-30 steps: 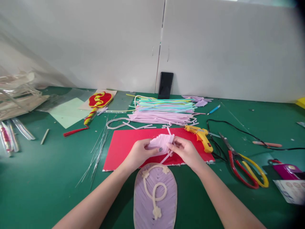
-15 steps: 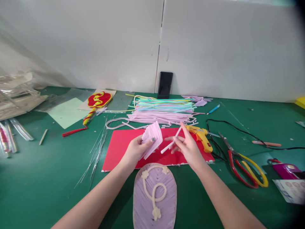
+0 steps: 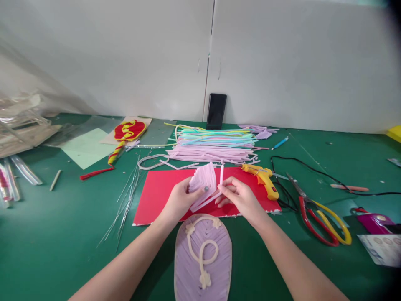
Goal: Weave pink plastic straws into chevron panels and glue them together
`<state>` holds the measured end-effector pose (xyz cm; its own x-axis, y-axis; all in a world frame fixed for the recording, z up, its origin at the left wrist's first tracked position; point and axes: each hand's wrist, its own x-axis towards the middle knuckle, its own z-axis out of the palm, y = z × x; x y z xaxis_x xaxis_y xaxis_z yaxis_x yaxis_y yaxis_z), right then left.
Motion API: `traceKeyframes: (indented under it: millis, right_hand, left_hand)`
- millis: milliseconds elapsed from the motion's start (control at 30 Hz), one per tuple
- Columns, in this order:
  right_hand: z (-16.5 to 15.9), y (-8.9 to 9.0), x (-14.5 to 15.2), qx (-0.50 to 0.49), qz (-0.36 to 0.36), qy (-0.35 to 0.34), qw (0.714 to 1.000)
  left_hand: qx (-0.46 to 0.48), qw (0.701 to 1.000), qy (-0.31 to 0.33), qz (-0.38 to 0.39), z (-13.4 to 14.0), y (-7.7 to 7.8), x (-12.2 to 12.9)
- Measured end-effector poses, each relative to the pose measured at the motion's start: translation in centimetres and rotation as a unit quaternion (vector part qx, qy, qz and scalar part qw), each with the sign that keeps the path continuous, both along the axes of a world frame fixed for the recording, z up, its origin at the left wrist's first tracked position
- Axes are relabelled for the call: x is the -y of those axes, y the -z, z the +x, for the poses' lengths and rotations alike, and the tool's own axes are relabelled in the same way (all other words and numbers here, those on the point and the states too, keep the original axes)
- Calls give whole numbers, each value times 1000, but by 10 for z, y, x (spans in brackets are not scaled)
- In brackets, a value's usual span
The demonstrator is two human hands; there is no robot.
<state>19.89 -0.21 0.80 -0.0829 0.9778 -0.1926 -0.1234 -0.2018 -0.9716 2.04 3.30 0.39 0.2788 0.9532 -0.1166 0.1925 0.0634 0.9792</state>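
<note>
Over the middle of a red board (image 3: 163, 196), a pink ribbed piece (image 3: 203, 177) is held up by the left hand (image 3: 181, 198), its edge pinched between the thumb in front and the fingers behind. A bent pink strip (image 3: 222, 174) is pinched between the thumb and forefinger of the right hand (image 3: 239, 194), the other fingers being loosely curled over the board's right half. One leg of the strip is pointed up towards the board's far edge; the other is slanted down towards its near edge, alongside the pink ribbed piece. Whether the two are touched together cannot be told.

A yellow glue gun (image 3: 265, 182) is laid across the board's right end, and scissors (image 3: 313, 205) with one red and one yellow handle are placed to the right of the board. Thin wires (image 3: 130, 200) are scattered just left of it. Beyond its far edge, a heap of pastel stems (image 3: 216, 154) is spread, with a dark phone (image 3: 216, 110) propped upright farther behind the board. On the board's near side, a purple oval panel (image 3: 189, 271) is laid flat, decorated with a looped cream cord (image 3: 205, 261).
</note>
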Motion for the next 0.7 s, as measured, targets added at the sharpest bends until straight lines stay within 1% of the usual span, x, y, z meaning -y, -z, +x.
traceKeyframes:
  millis: [133, 433, 700]
  right_hand:
    - [-1, -2, 1, -6, -2, 30, 1000]
    - [-3, -1, 0, -28, -26, 29, 999]
    - [-4, 0, 0, -28, -35, 39, 998]
  left_hand:
    - [-10, 1000, 6, 2, 2, -1, 2]
    - [-33, 999, 21, 5, 4, -5, 5]
    - [-69, 997, 30, 30, 3, -2, 6]
